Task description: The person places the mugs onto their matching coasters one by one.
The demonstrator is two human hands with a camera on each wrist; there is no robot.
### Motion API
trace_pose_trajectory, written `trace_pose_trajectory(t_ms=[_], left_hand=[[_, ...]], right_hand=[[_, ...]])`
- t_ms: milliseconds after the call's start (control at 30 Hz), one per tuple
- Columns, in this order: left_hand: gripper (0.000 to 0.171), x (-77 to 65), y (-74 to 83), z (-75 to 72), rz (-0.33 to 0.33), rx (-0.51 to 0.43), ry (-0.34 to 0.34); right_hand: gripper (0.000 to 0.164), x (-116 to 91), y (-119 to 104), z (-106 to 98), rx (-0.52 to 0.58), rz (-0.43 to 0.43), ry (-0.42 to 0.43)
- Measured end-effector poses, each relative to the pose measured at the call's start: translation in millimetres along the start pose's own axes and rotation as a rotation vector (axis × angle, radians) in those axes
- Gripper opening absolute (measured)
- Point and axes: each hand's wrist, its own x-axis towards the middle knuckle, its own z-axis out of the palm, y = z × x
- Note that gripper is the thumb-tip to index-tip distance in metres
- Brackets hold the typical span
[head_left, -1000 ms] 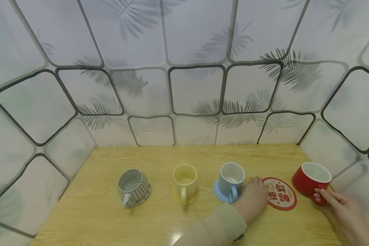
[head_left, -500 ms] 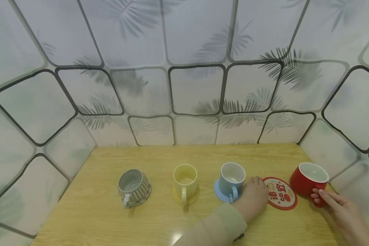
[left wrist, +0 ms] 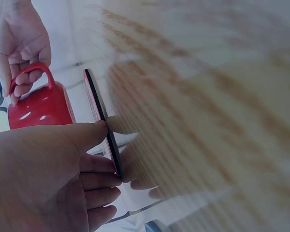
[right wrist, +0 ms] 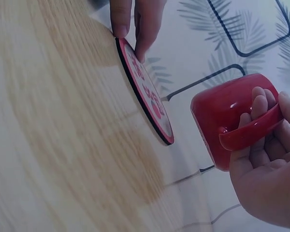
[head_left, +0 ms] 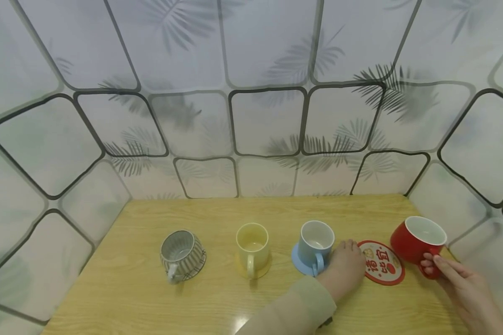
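My right hand [head_left: 465,288] grips the handle of a red mug [head_left: 408,244] with a white inside. In the right wrist view the mug [right wrist: 227,116] is held above the table, apart from the coaster [right wrist: 147,92]. That round coaster [head_left: 383,265] has a red rim and red characters on a pale face. My left hand [head_left: 345,267] pinches the coaster's left edge; in the left wrist view its thumb and fingers meet the edge of the coaster [left wrist: 99,104]. Part of the coaster is hidden behind this hand.
Just left of my left hand, a white-lined blue mug [head_left: 312,249] stands on a blue coaster [head_left: 298,266]. Farther left are a yellow mug [head_left: 251,246] on a yellow coaster [head_left: 265,271] and a grey striped cup [head_left: 188,258]. A patterned wall [head_left: 268,177] borders the wooden table [head_left: 209,302].
The red mug in my right hand has moved left towards the coaster and risen slightly. My left hand and the coaster have stayed in place.
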Motion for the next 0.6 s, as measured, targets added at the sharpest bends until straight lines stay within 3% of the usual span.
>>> trace_pose_trajectory(t_ms=[600], left_hand=[[0.043,-1.9,-1.8,-0.3,-0.002,-0.026,0.019]], right_hand=[[0.035,-1.4,2.5,19.1,0.027,-0.068,-0.155]])
